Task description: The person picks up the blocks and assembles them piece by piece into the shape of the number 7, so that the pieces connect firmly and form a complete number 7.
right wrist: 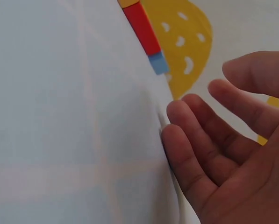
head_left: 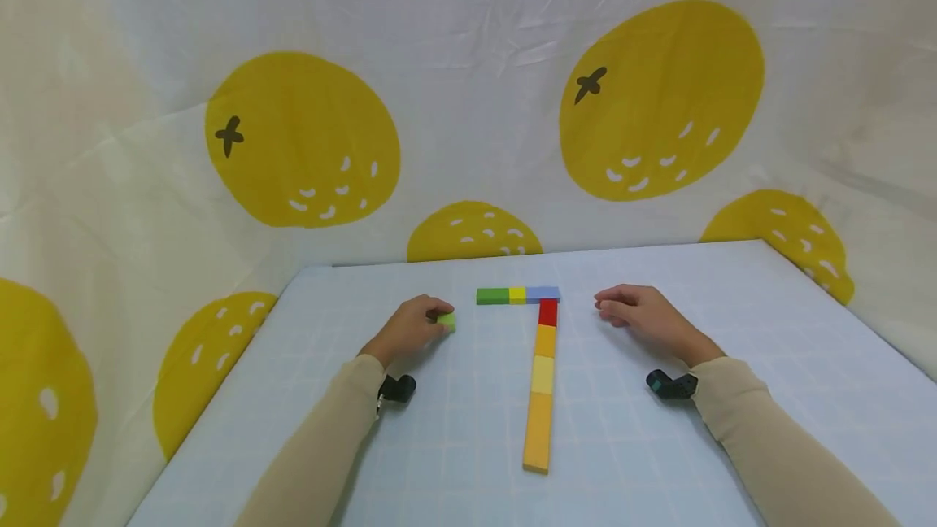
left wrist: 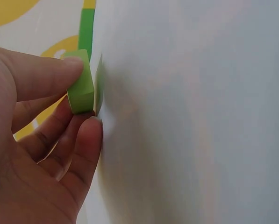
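Observation:
My left hand [head_left: 411, 327] pinches a small light green block [left wrist: 81, 84] between thumb and fingers, close over the table. To its right lies a short row made of a green block [head_left: 493, 296], a yellow block [head_left: 517, 295] and a blue block [head_left: 542, 294]. From the blue block's near side a column runs toward me: a red block [head_left: 547, 313], an orange block [head_left: 545, 341], a pale yellow block [head_left: 542, 374] and a longer orange block [head_left: 538, 433]. Right of the blocks, my right hand [head_left: 644, 315] holds nothing, its fingers loosely bent beside the tabletop.
A pale checked cloth covers the table [head_left: 454, 462]. Behind it hangs a white curtain [head_left: 483, 104] printed with large yellow fruit. Each wrist wears a small black camera, one on the left [head_left: 398, 389] and one on the right [head_left: 671, 385].

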`<state>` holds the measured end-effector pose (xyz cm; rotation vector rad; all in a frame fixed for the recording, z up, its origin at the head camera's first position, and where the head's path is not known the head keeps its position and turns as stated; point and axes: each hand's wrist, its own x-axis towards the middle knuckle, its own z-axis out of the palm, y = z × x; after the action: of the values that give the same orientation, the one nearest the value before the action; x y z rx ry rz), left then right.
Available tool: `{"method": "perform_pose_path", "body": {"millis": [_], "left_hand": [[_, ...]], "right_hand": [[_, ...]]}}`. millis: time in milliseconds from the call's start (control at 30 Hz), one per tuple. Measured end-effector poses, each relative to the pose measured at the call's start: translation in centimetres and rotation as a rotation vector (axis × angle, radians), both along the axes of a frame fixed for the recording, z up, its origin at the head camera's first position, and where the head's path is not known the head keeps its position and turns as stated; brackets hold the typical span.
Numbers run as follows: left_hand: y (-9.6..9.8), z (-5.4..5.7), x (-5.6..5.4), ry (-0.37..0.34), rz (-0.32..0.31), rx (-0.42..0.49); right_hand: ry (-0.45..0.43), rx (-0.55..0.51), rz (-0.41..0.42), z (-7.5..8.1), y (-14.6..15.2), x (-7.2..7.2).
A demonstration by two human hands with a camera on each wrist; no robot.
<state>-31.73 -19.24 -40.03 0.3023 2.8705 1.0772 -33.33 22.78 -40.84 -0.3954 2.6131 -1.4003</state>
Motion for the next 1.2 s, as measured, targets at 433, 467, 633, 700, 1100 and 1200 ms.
{"method": "perform_pose_path", "body": {"millis": [433, 467, 633, 700, 1100, 1200], "left_hand": [[0.8, 0.1, -1.7, -0.054, 0.056, -0.031], [0.9, 0.1, -1.8, -0.05, 0.051, -0.027], [1.0, -0.2, -2.6, -0.052, 0.048, 0.007], [1.0, -0.3, -3.1, -0.043, 0.045, 0.018], [2.2, -0.5, -4.5, -0.014, 0.05, 0.054], [2.5, -0.5, -4.4, 0.001, 0.063, 0.052]], "right_hand": [[0.012, -0.005, -0.04, -0.1, 0.0, -0.1], [0.014, -0.003, -0.04, -0.1, 0.1, 0.0], [0.015, 0.001, -0.045, -0.3, 0.2, 0.2], [0.019, -0.009, -0.046, -0.2, 0.3, 0.3], [0.028, -0.048, -0.063, -0.6, 0.4, 0.6], [0.029, -0.039, -0.066, -0.7, 0.4, 0.5]]}}
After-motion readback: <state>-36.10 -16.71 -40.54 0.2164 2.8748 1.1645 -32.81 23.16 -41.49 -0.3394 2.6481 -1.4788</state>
